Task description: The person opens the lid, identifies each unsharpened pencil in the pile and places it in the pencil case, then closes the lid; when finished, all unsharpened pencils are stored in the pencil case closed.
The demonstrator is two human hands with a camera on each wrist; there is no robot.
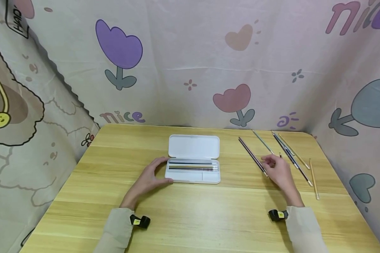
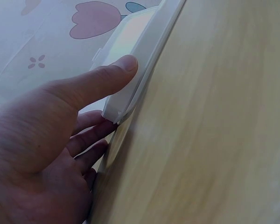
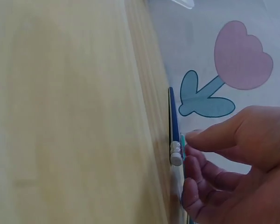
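A white case (image 1: 193,177) lies with its lid raised back, several pencils (image 1: 191,168) in its rear compartment. My left hand (image 1: 149,179) holds its left end, thumb at the front corner and fingers behind; in the left wrist view the thumb of my left hand (image 2: 51,126) presses the case wall (image 2: 130,79). My right hand (image 1: 278,172) is over the loose pencils, fingers bent, beside two dark pencils (image 1: 251,154) lying together. A green pencil (image 1: 262,141) runs toward its fingertips. In the right wrist view dark pencils (image 3: 174,116) lie left of my right hand (image 3: 242,168); no grip shows.
Right of my right hand lie several loose pencils, dark ones (image 1: 304,176) and yellowish ones (image 1: 314,181). The wooden table (image 1: 202,218) ends at a patterned cloth (image 1: 177,98) behind it. Each wrist wears a small black camera.
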